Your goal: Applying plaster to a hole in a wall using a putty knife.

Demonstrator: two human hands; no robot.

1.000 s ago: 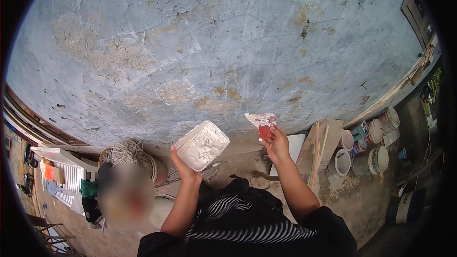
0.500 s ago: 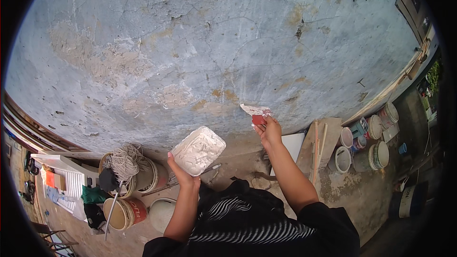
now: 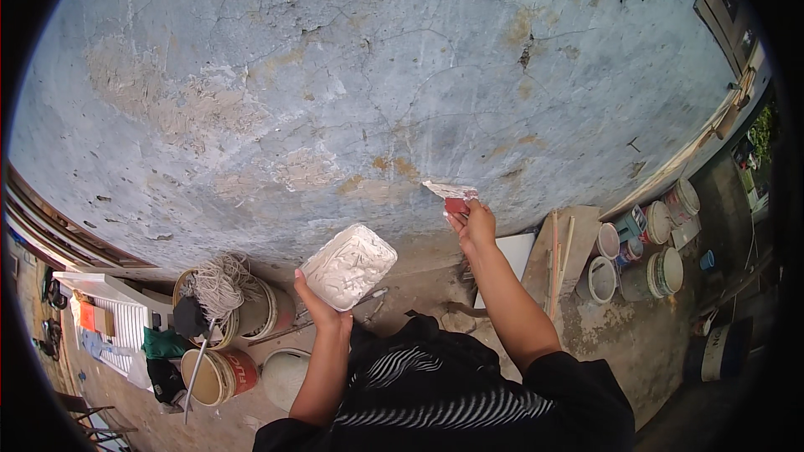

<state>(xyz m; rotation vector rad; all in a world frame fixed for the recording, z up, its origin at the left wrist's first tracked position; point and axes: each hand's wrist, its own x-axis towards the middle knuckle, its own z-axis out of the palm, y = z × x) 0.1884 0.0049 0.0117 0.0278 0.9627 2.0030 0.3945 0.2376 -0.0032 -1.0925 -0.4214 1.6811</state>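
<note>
My left hand [image 3: 322,305] is closed on the near left edge of a white rectangular tub [image 3: 350,266], its inside coated with pale, creamy filler paste. To the right, my right hand [image 3: 474,224] grips a putty knife [image 3: 456,204] by its red part. White paste covers the blade, which lies at the lower part of a weathered blue-grey wall [image 3: 402,75]. Whether the blade touches the wall I cannot tell. Cracks, yellowish stains and bare beige patches mark the wall.
A string mop [image 3: 222,289] leans among several buckets at the left, near a red-labelled bucket [image 3: 219,375]. Wooden strips [image 3: 561,264] and a board stand against the wall at the right. More buckets [image 3: 666,272] are grouped beyond them on the concrete floor [image 3: 620,343].
My right hand and the putty knife have shifted very slightly to the right, with the knife a little more tilted. The left hand and tub look almost unmoved.
</note>
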